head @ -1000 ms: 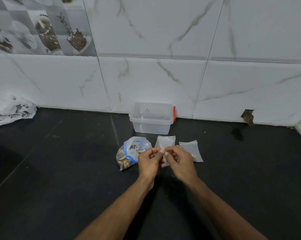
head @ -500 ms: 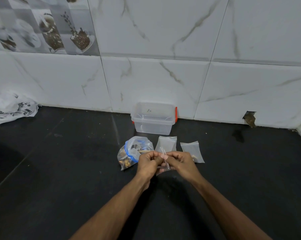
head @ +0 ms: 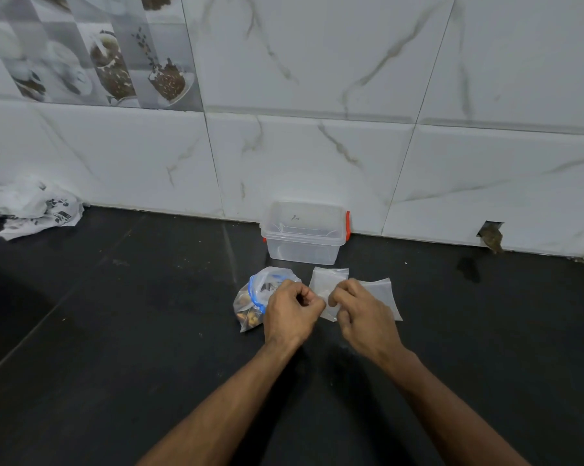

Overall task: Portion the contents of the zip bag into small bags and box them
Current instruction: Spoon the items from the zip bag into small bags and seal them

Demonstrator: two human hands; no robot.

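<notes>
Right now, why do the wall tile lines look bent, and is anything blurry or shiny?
Head view: the wide-angle lens bows the tile lines; the dim counter shows a faint sheen; the small bag pinched by the left hand and right hand looks soft and hazy.

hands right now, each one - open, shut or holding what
Left hand: fingers curled, pinching the small clear bag.
Right hand: pinching the same small clear bag.
</notes>
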